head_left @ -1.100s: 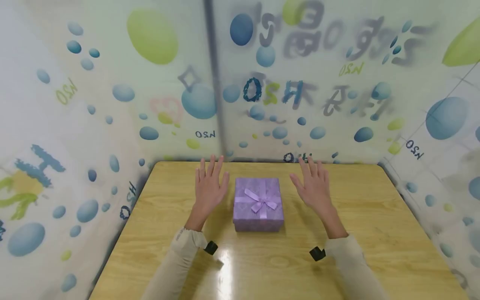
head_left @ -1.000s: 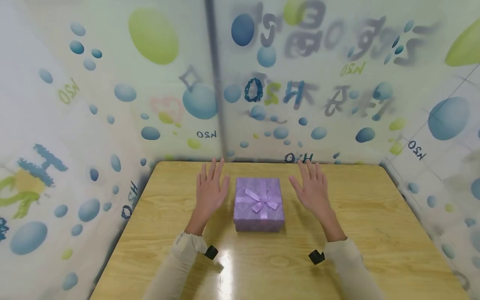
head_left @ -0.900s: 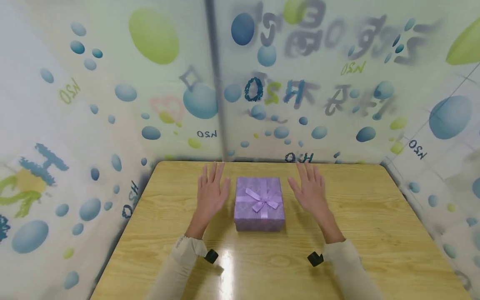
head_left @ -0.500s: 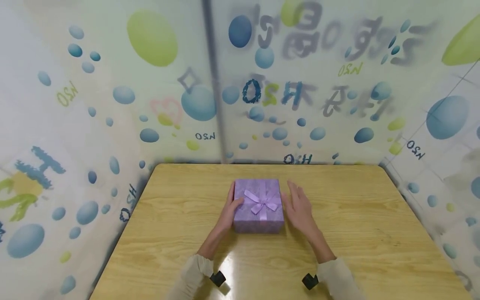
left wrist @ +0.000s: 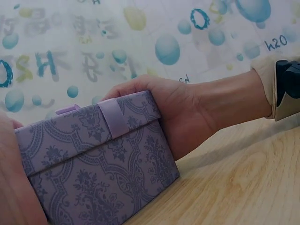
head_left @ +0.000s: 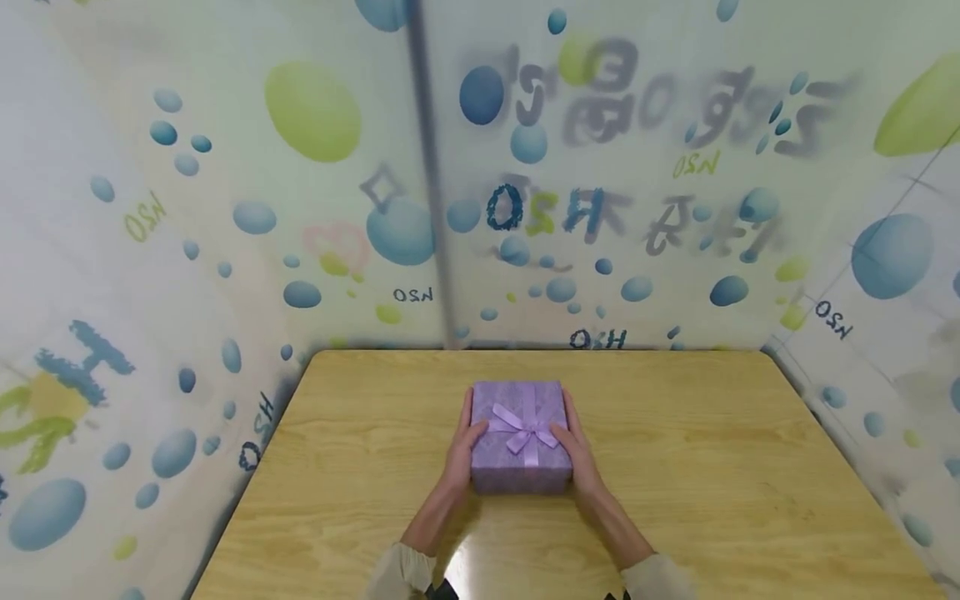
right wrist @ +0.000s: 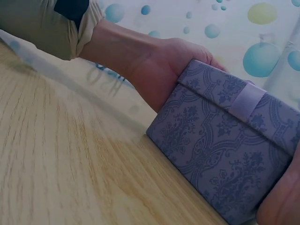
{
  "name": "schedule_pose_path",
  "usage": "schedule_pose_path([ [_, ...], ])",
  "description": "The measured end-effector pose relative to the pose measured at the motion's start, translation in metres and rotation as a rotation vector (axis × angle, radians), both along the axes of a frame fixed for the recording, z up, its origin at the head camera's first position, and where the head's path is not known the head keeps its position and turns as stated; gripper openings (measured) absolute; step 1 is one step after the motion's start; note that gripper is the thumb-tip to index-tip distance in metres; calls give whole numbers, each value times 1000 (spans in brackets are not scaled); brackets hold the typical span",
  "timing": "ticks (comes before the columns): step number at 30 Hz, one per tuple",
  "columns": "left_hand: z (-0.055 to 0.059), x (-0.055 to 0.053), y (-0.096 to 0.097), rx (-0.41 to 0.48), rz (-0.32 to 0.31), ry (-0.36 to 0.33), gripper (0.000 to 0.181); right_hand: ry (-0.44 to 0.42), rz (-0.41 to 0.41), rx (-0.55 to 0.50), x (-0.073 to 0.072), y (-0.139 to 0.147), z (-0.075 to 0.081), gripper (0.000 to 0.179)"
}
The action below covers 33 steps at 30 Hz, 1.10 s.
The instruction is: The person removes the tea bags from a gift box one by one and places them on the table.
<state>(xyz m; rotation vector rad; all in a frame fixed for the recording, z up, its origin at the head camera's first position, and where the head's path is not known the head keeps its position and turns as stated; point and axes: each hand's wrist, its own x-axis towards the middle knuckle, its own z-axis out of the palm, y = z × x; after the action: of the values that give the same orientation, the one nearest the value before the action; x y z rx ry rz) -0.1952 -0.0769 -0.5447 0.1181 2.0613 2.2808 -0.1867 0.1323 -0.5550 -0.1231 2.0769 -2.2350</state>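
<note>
Between left hand (head_left: pixel 461 454) and right hand (head_left: pixel 583 457), a purple box (head_left: pixel 521 450).

A purple damask-patterned gift box (head_left: pixel 502 454) — lid (left wrist: pixel 86 130) on, lilac ribbon bow (head_left: pixel 527 430) on top — sits upright on the wooden tabletop (head_left: pixel 712 483).

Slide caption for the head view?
Left hand and right hand grip a ribboned purple box from opposite sides, wooden table below.
</note>
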Motion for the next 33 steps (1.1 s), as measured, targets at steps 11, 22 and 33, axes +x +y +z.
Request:
schedule_pose_path([
  [11, 5, -3, 12, 5, 2, -18, 77, -57, -29, -58, 0, 5, 6, 77],
  [22, 9, -5, 14, -10, -8, -24, 77, -83, -35, -67, 1, 7, 9, 78],
  [33, 9, -7, 15, -9, -4, -46, 79, -62, -12, -46, -3, 8, 16, 79],
])
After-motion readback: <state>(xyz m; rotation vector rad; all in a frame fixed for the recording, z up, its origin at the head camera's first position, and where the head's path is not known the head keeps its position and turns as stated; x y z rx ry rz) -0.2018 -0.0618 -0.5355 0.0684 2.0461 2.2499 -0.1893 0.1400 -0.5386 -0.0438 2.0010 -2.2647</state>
